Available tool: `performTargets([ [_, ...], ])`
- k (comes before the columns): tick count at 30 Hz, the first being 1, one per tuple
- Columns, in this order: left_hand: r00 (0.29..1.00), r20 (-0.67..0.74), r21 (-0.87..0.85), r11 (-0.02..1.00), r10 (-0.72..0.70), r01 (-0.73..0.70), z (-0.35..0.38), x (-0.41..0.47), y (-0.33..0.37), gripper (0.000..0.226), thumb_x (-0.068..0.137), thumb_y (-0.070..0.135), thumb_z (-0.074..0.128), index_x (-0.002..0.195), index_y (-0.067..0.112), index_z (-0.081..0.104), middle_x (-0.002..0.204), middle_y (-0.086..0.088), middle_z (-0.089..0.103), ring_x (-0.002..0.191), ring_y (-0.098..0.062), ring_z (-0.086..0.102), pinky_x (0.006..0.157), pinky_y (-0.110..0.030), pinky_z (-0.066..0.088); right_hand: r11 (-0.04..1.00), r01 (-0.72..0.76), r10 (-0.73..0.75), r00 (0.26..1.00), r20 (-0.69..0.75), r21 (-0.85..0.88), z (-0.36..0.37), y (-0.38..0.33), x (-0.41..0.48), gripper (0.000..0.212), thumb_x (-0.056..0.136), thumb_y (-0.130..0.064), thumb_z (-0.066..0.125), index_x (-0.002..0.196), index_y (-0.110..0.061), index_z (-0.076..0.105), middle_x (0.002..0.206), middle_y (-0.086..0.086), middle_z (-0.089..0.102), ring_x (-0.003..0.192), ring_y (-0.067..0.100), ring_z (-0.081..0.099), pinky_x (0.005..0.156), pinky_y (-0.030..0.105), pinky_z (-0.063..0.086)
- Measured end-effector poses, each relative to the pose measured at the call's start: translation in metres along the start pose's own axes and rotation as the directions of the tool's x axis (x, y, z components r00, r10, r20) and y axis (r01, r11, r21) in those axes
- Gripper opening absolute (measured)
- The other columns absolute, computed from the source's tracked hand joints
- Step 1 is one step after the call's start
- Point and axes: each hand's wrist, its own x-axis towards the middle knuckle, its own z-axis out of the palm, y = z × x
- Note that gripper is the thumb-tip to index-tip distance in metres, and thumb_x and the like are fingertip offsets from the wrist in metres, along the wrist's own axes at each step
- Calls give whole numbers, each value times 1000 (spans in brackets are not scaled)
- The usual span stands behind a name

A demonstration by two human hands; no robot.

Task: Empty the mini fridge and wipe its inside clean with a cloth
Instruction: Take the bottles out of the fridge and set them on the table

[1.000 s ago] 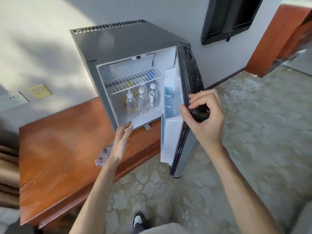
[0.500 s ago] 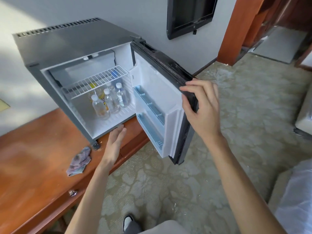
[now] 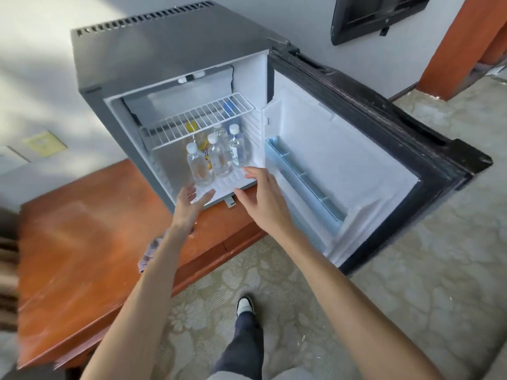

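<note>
While I watch through the head camera, the wooden cabinet fills the left of the view, its top bare apart from the cloth, which lies crumpled near the front edge and is partly hidden behind the left forearm. Next to the right, the mini fridge stands on the cabinet's far end, against the wall. Its wire shelf spans the upper part of the compartment. Below the shelf I count several clear bottles with white caps, upright and close together on the fridge floor, and one yellow-capped bottle behind them; a blue item on the shelf is too blurred to identify. My left hand is at the fridge's lower front lip, fingers spread and empty, just short of the nearest bottle. My right hand is beside it, also spread and holding nothing, its fingertips at the sill near the rightmost bottle. Further right, the fridge door stands swung wide, its white inner liner facing me, with a pale blue door rack that looks empty. Below lies patterned flooring, with one shoe visible.
</note>
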Motion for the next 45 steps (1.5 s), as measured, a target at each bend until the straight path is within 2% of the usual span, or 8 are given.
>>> performTargets([
  [8, 993, -85, -38, 996, -84, 81, -4, 122, -8, 110, 82, 33, 91, 166, 14, 23, 166, -9, 36, 152, -28, 39, 118, -41, 39, 943, -318, 292, 933, 211, 101, 97, 73, 111, 71, 90, -47, 70, 142, -11, 37, 137, 4, 48, 127, 18, 50, 102, 30, 44],
  [13, 994, -69, 9, 996, -86, 86, 5, 185, -21, 78, 81, 25, 92, 146, 11, 50, 139, -9, 62, 132, -31, 59, 103, -36, 46, 925, -357, 317, 914, 252, 133, 149, 90, 177, 78, 86, -42, 75, 142, -8, 34, 140, 7, 44, 126, 18, 47, 98, 28, 42],
  [18, 998, -39, 26, 998, -58, 59, 13, 207, -34, 74, 77, 22, 95, 135, 16, 49, 132, -4, 63, 121, -25, 61, 97, -34, 46, 914, -389, 354, 904, 238, 117, 185, 110, 209, 84, 83, -37, 80, 144, -2, 34, 141, 12, 44, 130, 24, 46, 101, 29, 42],
  [22, 999, -39, 18, 999, -26, 27, 14, 207, -42, 84, 78, 25, 94, 145, 20, 45, 141, -2, 61, 128, -20, 58, 105, -33, 44, 908, -395, 353, 901, 251, 140, 195, 120, 217, 81, 86, -31, 79, 146, -3, 32, 145, 13, 42, 133, 23, 43, 97, 21, 35],
  [28, 1000, 19, 86, 996, 15, -16, 9, 197, -43, 61, 81, 12, 90, 112, 42, 47, 108, 24, 60, 97, 12, 60, 86, -12, 46, 933, -332, 299, 930, 212, 142, 201, 131, 219, 71, 82, -32, 82, 134, -4, 42, 132, 11, 52, 121, 24, 51, 89, 28, 42],
  [34, 1000, 6, 80, 997, -14, 13, 3, 151, -55, 91, 73, 65, 86, 143, 16, 54, 135, 0, 69, 123, -21, 66, 98, -39, 55, 981, -188, 173, 958, 230, 44, 189, 133, 189, 67, 83, -38, 80, 129, -5, 44, 128, 9, 51, 112, 21, 52, 81, 26, 40],
  [41, 993, -56, -77, 992, -101, 97, 4, 64, -86, 90, 66, 91, 70, 134, 34, 50, 138, 3, 64, 125, -20, 64, 104, -44, 52, 968, -230, 200, 949, 244, 101, 152, 139, 118, 64, 78, -42, 83, 124, -14, 50, 120, -1, 48, 110, 12, 53, 91, 24, 46],
  [45, 983, -103, -160, 978, -150, 132, -8, 17, -105, 63, 85, 63, 78, 133, 30, 54, 127, 6, 68, 117, -11, 67, 105, -44, 54, 938, -292, 227, 926, 303, 188, 145, 133, 63, 62, 78, -49, 81, 125, -21, 53, 116, -5, 60, 107, 7, 59, 93, 25, 49],
])
